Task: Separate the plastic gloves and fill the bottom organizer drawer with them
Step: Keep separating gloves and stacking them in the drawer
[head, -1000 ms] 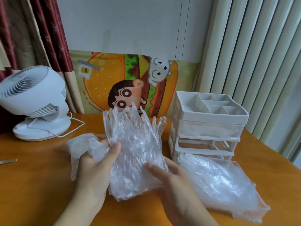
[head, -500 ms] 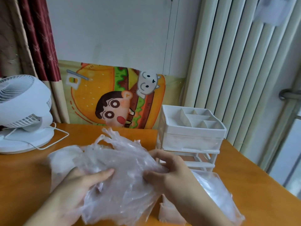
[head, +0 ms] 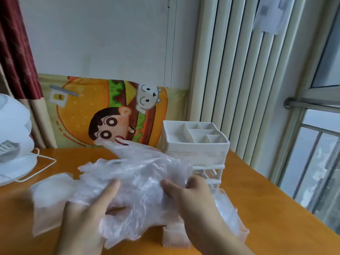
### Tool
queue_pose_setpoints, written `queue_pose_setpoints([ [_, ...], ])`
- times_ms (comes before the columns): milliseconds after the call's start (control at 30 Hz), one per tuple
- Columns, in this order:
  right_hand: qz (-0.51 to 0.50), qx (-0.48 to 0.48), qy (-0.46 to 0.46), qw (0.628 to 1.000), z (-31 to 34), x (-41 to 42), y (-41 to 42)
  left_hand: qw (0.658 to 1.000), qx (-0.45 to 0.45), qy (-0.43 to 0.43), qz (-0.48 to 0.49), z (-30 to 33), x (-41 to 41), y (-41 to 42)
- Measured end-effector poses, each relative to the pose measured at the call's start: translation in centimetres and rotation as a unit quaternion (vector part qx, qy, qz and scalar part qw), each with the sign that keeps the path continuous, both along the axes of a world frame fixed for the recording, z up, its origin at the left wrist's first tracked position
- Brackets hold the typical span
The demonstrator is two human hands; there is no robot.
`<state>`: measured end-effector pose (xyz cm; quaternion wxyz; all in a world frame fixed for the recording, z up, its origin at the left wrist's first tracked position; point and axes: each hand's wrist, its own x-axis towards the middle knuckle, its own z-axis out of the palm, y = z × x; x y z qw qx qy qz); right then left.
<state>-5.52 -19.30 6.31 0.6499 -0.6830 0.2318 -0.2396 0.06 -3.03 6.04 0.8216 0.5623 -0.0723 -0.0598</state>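
While pinched by both hands (head: pixel 191 201), crumpled gloves (head: pixel 139 177).

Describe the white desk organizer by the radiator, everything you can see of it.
The organizer is white plastic and stands upright on the orange table, close to the radiator. Its open top tray is split by dividers into several compartments, which look empty. Below sits a translucent drawer, closed. Under that the frame shows open slots. A drawer pulled out in front holds clear plastic. The gloves and the right hand hide its lower left part.
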Motion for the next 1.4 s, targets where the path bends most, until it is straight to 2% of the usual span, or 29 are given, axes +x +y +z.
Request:
queue_pose_setpoints([
  [33, -0.001, -0.009, -0.006, 1.000, 0.6, -0.3, -0.8, 0.999, -0.030, 0.028, 0.021, 0.8, 0.6, -0.9],
  [133, 0.009, 0.019, -0.047, 0.999, 2.6, -1.5, -4.3, 0.998, -0.063, -0.022, 0.000, 1.2, 0.5, -2.2],
  [333, 0.011, 0.086, -0.067, 0.994, 4.2, -3.8, -11.6, 0.992, -0.010, -0.017, -0.124, 3.1, 0.9, -7.2],
  [400, 0.007, 0.081, -0.028, 0.996, 2.8, -4.5, -13.7, 0.990, 0.043, -0.024, -0.130, 2.4, 0.8, -8.3],
  [467, -0.004, 0.029, 0.050, 0.998, 0.3, -4.6, -15.6, 0.979, 0.179, -0.077, -0.068, 1.2, 0.7, -8.9],
  [533, -0.009, -0.022, 0.117, 0.993, -1.7, -4.4, -16.5, 0.940, 0.278, -0.189, 0.059, 0.6, -0.2, -8.9],
  [600, -0.002, -0.062, 0.149, 0.987, -2.9, -4.0, -16.5, 0.878, 0.274, -0.370, 0.128, 1.4, -1.8, -8.9],
  [667, 0.020, -0.082, 0.157, 0.984, -3.2, -3.6, -16.6, 0.812, 0.294, -0.500, 0.054, 2.4, -2.9, -10.5],
  [700, 0.030, -0.090, 0.157, 0.983, -3.4, -3.4, -16.6, 0.793, 0.325, -0.515, -0.012, 2.7, -3.3, -11.6],
  [767, 0.034, -0.122, 0.162, 0.979, -3.6, -2.7, -16.8, 0.752, 0.435, -0.476, -0.133, 2.1, -2.7, -13.8],
  [800, 0.032, -0.138, 0.167, 0.976, -3.7, -2.5, -17.0, 0.721, 0.503, -0.445, -0.169, 1.1, -1.9, -14.9],
  [867, 0.027, -0.166, 0.178, 0.969, -3.9, -2.4, -17.3, 0.634, 0.632, -0.387, -0.221, -1.3, -0.4, -16.1],
  [933, 0.024, -0.199, 0.193, 0.961, -4.2, -2.2, -17.5, 0.588, 0.695, -0.334, -0.244, -2.8, 0.6, -16.3],
  [1067, 0.040, -0.280, 0.232, 0.931, -4.4, -1.9, -18.0, 0.563, 0.729, -0.286, -0.264, -3.0, 1.8, -16.4],
  [1233, 0.071, -0.355, 0.266, 0.893, -4.3, -1.5, -17.7, 0.524, 0.752, -0.313, -0.250, -2.8, 2.5, -16.6],
  [1400, 0.021, -0.517, 0.299, 0.802, -4.5, -1.5, -17.1, 0.478, 0.777, -0.348, -0.215, -3.6, 2.2, -17.5],
])
